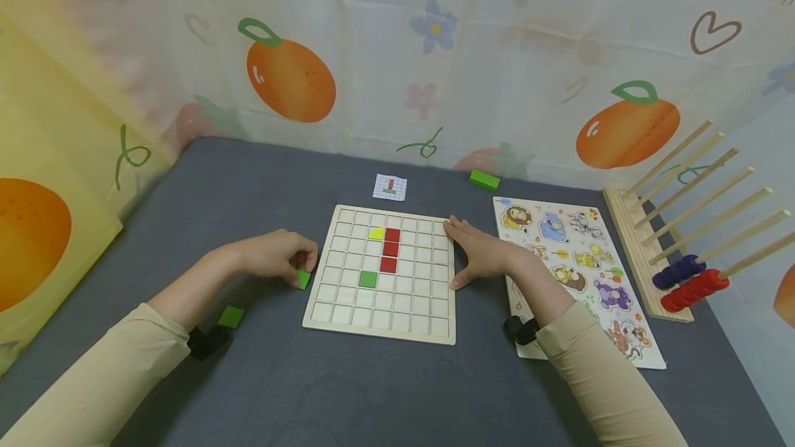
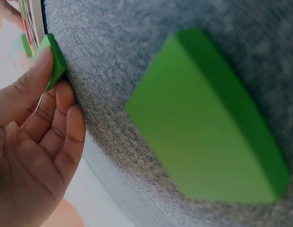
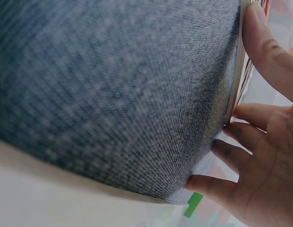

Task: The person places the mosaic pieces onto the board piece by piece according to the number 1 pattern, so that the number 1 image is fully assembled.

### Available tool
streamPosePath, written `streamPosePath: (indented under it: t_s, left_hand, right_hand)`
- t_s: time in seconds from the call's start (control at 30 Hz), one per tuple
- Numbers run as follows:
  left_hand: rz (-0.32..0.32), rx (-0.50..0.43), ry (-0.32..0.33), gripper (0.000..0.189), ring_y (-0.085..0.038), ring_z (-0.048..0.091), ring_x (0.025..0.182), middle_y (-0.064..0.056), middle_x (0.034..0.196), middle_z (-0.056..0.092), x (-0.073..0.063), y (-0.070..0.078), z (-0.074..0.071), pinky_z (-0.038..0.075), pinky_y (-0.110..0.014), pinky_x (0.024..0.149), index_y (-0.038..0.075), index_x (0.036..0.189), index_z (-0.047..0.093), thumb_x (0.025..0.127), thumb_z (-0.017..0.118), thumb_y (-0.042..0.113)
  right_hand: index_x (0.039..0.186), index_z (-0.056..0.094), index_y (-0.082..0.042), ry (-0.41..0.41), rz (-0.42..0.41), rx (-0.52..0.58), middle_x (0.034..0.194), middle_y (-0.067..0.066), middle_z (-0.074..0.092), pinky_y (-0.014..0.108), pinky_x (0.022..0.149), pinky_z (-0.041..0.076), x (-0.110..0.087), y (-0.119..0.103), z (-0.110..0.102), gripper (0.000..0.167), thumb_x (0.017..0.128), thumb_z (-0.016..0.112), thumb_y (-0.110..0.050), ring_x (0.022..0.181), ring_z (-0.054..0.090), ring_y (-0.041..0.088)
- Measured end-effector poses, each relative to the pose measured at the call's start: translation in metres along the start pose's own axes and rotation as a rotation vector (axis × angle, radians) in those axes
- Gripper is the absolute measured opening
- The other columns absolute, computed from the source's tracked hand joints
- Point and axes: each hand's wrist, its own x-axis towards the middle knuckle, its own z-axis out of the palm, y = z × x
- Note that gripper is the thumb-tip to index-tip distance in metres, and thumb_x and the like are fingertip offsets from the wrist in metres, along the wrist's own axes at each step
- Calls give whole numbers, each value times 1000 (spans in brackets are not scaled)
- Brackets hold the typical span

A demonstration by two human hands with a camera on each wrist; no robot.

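Note:
A pale wooden grid board point(image 1: 381, 301) lies on the dark table. Three red squares point(image 1: 390, 249) form a column on it, with a yellow piece point(image 1: 376, 232) beside the top one and a green square point(image 1: 368, 279) lower left. At the board's left edge, my left hand point(image 1: 273, 254) pinches a green tile point(image 2: 56, 68) between thumb and fingers. Another green tile point(image 1: 231, 316) rests near the left wrist, large in the left wrist view. My right hand point(image 1: 481, 250) touches the board's right edge, thumb and fingers spread along it.
Behind the board lies a small pattern card point(image 1: 390, 187). A green block point(image 1: 484, 180) is near the back edge. On the right are an animal puzzle board point(image 1: 504, 204) and a wooden peg stand point(image 1: 635, 257) with blue beads point(image 1: 677, 271) and red beads point(image 1: 694, 290). A printed curtain hangs behind.

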Motion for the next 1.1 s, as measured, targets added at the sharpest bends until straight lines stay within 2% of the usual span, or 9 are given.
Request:
streamPosePath:
  t_s: [0.47,0.63,0.77,1.0,1.1]
  left_hand:
    - [-12,-15,34,17,-12,53,75,1,81,60,1,4,-4,44,-26,67,11,85,58,83,73,4]
    - [-4,-8,76,17,-12,50,74,1,79,56,2,9,-6,42,-26,67,12,86,58,84,73,5]
    - [14,-14,107,16,-12,51,77,1,83,59,3,14,-8,43,-26,69,12,89,59,85,72,4]
    - [31,-29,119,16,-13,54,75,-1,84,63,8,23,-8,43,-27,67,13,88,59,84,67,-1]
    - [36,-7,133,16,-12,55,76,0,84,63,12,27,-7,44,-26,69,13,89,61,85,68,0]
  right_hand:
    - [159,3,-4,-3,-3,-3,167,19,-6,61,122,14,-1,-2,-2,117,79,82,-37,154,-3,42]
    - [159,3,-4,-5,-4,-3,167,19,-7,61,122,13,-1,-2,-2,116,79,82,-36,154,-3,42]
    - [159,3,-5,-5,0,-3,167,19,-7,61,122,14,-1,-3,-2,116,79,82,-36,154,-3,42]
    - [159,4,-4,-3,-4,-4,167,19,-6,61,123,13,-1,-3,-2,115,79,82,-35,154,-3,42]
    - [159,3,-4,-4,-3,-4,167,19,-7,61,122,13,-1,-3,-2,116,79,82,-35,154,-3,42]
